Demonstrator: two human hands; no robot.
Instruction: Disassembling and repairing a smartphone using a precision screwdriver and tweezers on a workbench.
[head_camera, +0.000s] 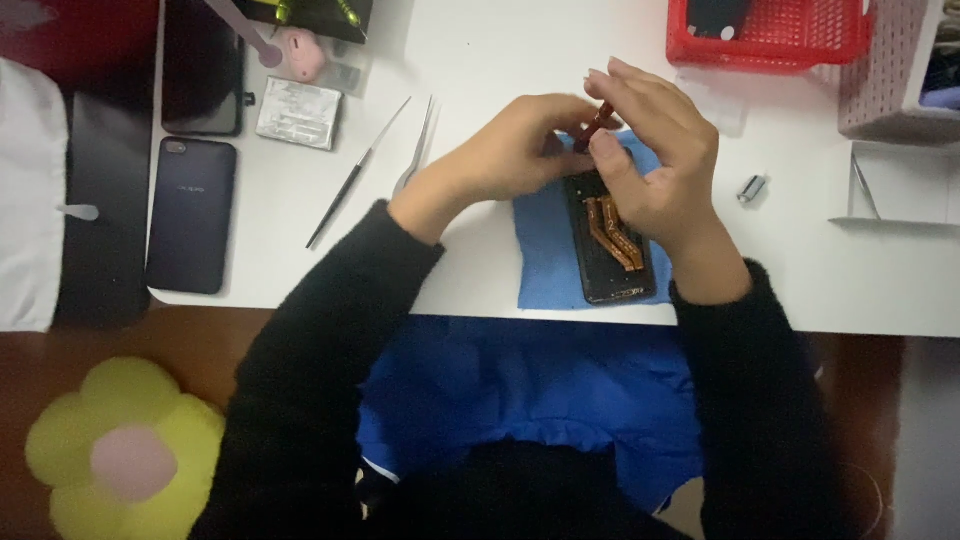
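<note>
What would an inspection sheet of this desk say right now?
Surface: white table, blue cloth on it.
Job's things: opened phone with orange ribbon strips lies on the cloth; red-handled tool above it.
Clutter: two tweezers, dark phone, silver battery, red basket, small metal cylinder.
Fingers: left hand and right hand meet at the tool; exact grip unclear.
Cables: nothing seen besides the ribbon strips.
Surroundings: yellow flower cushion, brown floor.

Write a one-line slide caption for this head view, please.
Both hands hold a red tool over an opened phone on blue cloth.
</note>
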